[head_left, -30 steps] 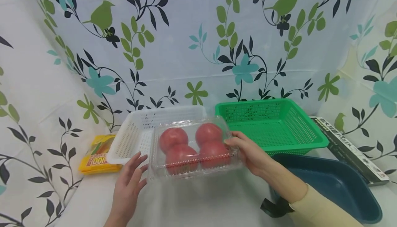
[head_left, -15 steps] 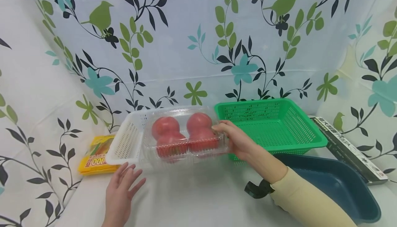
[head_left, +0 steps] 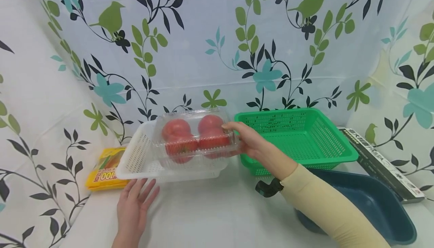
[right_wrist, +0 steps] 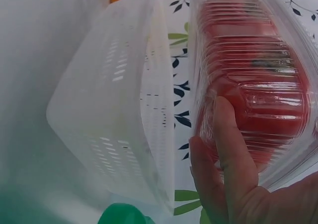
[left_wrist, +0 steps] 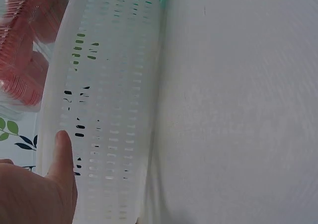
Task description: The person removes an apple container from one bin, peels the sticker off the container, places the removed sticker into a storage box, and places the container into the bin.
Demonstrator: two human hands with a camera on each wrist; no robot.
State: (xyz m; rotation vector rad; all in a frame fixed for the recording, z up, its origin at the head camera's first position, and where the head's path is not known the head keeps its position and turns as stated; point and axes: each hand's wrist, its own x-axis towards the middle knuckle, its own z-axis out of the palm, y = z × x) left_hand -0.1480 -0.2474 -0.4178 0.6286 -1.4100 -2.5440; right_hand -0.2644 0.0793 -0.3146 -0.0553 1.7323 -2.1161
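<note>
My right hand [head_left: 249, 140] grips the right end of a clear plastic box [head_left: 194, 142] of red tomatoes [head_left: 178, 128]. Tilted toward me, the box hangs over the white perforated basket [head_left: 135, 157] and hides much of its inside. In the right wrist view, my thumb and fingers hold the end of the box, which is apart from the basket's rim. My left hand [head_left: 131, 210] has its fingers extended at the basket's front left edge. The left wrist view shows one straight finger [left_wrist: 62, 154] along the basket's rim; whether it touches is hard to tell.
A green perforated basket [head_left: 305, 142] stands right of the white one. In front of it lies a dark blue tray [head_left: 366, 199], partly behind my right sleeve. A long black box [head_left: 383, 161] leans at far right, and a yellow packet [head_left: 106, 169] lies at left.
The tomato box has moved left and away from me, over the white basket, with my right hand on it. My left hand has come away from the box to the basket's front edge.
</note>
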